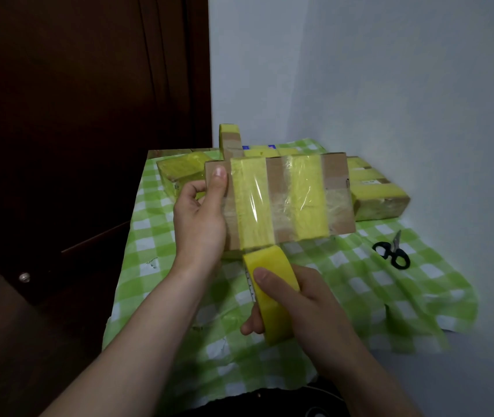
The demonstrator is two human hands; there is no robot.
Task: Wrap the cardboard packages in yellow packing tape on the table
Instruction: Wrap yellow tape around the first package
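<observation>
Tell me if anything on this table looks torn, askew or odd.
The green checked tablecloth is crumpled, with small tears near its left edge and a ragged front edge. On the package in the left hand, the yellow tape bands look wrinkled. Nothing spilled.

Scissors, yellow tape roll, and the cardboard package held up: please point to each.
scissors (393, 250): head view, on the pivot above the black handles.
yellow tape roll (276, 320): head view, on the lower outer face.
cardboard package (279, 194): head view, on the brown strip between its two yellow bands.
</observation>
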